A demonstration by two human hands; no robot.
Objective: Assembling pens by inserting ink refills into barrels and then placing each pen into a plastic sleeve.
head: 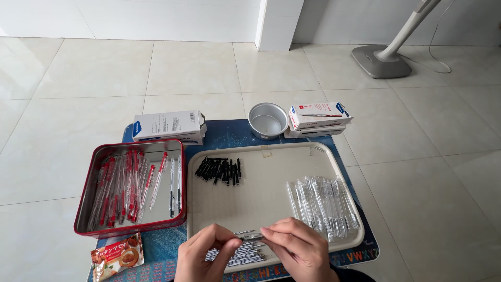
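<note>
- Two hands, the left hand (206, 245) and right hand (292, 243), are pinched together on one small metal pen part (252, 236) (seemingly mid-assembly).
- A clear barrel (323, 201) is probably needed next.

Upper left of the mat, two flat white boxes (168, 127) with blue trim sit stacked, long side across the frame. Upper right of centre, just beside the round tin, another stacked pair of white boxes (317, 119) shows red and blue marks. Bottom left, a small snack packet (117, 256), red-orange with a food picture, lies tilted at the mat's corner.
</note>
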